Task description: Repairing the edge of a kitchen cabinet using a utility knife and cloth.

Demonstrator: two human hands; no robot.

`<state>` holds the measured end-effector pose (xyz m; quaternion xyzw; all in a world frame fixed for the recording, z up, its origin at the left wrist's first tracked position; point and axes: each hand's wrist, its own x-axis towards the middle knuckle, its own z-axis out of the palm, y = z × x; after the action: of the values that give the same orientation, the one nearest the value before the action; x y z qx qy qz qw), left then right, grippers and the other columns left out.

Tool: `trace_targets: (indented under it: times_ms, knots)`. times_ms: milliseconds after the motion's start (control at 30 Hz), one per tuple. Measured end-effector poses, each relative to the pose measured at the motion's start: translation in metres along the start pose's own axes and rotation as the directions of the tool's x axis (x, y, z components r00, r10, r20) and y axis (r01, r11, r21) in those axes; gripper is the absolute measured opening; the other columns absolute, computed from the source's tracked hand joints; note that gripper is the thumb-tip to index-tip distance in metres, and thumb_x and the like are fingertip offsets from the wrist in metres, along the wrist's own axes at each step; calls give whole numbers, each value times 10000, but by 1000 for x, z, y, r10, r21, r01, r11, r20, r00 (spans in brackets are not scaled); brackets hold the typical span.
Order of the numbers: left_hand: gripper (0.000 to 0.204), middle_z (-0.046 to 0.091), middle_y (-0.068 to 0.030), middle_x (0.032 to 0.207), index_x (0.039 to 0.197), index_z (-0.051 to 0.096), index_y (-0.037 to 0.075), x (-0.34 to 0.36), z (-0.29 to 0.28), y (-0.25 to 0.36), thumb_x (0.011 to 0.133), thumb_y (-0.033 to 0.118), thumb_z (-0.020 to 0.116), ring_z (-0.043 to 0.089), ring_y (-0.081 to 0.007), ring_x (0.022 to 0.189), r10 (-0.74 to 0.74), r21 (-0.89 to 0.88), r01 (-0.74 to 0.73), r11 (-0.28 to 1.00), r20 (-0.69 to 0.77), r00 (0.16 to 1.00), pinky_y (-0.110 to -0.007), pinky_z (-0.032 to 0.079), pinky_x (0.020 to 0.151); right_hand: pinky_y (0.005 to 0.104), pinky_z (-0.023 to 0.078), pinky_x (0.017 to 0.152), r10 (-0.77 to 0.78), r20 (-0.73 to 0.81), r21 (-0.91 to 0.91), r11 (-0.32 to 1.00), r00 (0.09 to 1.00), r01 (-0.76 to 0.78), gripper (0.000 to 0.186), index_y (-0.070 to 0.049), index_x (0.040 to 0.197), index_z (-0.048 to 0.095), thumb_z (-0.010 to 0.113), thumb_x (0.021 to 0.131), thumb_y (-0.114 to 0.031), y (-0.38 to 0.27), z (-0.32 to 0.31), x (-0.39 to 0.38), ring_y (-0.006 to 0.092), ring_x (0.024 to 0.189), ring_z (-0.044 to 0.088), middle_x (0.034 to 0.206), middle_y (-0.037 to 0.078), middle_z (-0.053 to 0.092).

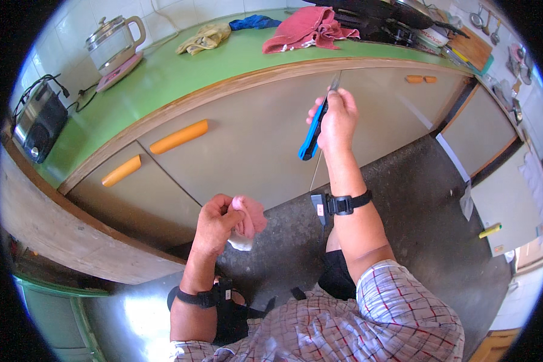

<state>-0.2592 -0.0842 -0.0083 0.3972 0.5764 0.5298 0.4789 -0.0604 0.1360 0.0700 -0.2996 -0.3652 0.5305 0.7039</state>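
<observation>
My right hand is closed around a blue and black utility knife, held up in front of the cabinet doors. Its bare blade points up and away from me. Lower and to the left, my left hand pinches a small pink cloth with a white part hanging below it. The two hands are well apart, and the blade is not touching the cloth.
On the green counter lie a yellowish cloth, a blue cloth and a red cloth. A glass kettle and a toaster stand at the left. The stove is at the far right.
</observation>
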Motion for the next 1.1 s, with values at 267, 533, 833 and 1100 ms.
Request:
trace_targets:
  times_ms: [267, 533, 833, 1100]
  knots:
    - [211, 658, -76, 839, 1007, 621, -86, 5, 6, 1, 829, 22, 652, 608, -130, 725, 16, -18, -17, 1000, -40, 999, -274, 489, 659, 304, 572, 572, -199, -58, -53, 979, 978, 196, 198, -4, 1166, 621, 608, 992, -98, 0, -6, 29, 142, 661, 617, 864, 59, 619]
    - [157, 644, -56, 813, 985, 624, -65, 15, 7, -5, 861, 24, 660, 600, -131, 704, 5, 14, -5, 1000, -32, 999, -274, 478, 634, 308, 571, 522, -129, -43, -12, 992, 991, 129, 225, -26, 1194, 614, 592, 970, -27, 0, -6, 26, 141, 621, 612, 839, 65, 604]
    - [142, 639, -55, 799, 961, 613, -59, 14, 13, -1, 883, 47, 664, 586, -122, 686, 14, -3, -15, 1000, -23, 1000, -276, 466, 621, 309, 551, 471, -138, 25, -61, 988, 990, 139, 320, -44, 1254, 581, 575, 938, 3, -14, -3, 18, 147, 591, 629, 839, 63, 615]
    - [163, 639, -49, 816, 968, 619, -56, 14, 9, -5, 883, 72, 674, 581, -114, 715, 23, -18, -23, 1000, -24, 999, -271, 469, 646, 305, 557, 523, -130, -61, -69, 990, 990, 126, 176, 14, 1116, 610, 619, 947, -33, -10, -5, 31, 142, 612, 612, 861, 68, 620]
